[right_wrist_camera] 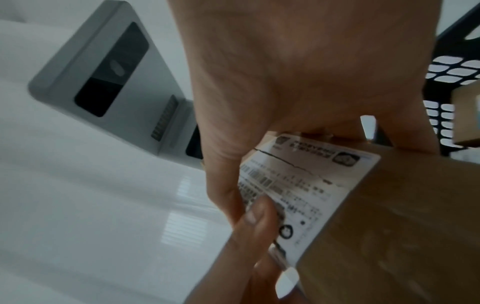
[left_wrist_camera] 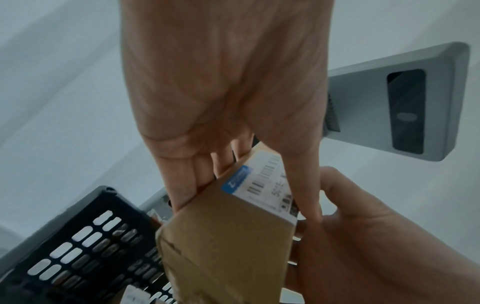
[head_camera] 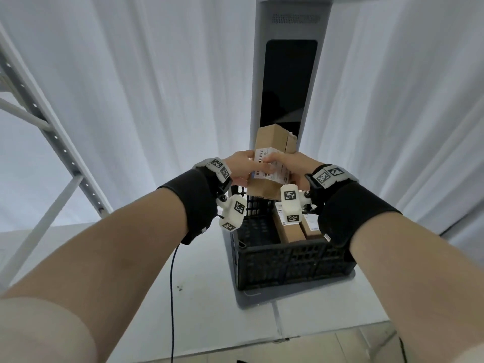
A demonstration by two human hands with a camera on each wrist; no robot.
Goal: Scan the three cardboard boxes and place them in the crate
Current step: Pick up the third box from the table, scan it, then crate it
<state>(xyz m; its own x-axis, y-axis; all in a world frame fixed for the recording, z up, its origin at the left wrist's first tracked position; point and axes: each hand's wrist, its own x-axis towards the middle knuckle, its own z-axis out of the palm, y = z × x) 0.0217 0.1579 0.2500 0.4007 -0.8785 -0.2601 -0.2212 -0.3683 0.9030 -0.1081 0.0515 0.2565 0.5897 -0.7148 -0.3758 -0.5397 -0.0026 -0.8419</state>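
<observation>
Both forearms reach in close to the camera, meeting on one cardboard box [head_camera: 269, 163] held up over the crate [head_camera: 293, 260], label [right_wrist_camera: 298, 191] turned toward the tall grey scanner [head_camera: 288, 82] just beyond, presumably so the barcode reads. Left hand [head_camera: 239, 166] curls round the box's left side, thumb on the label; right hand [head_camera: 290, 166] clamps the right side, fingers wrapped. Two more boxes [head_camera: 297, 229] lie in the crate's right half, on the white worktop [head_camera: 199, 297].

Head view looks down over forearms; wrist views close, somewhat blurred, sharing scanner [left_wrist_camera: 405, 102].
</observation>
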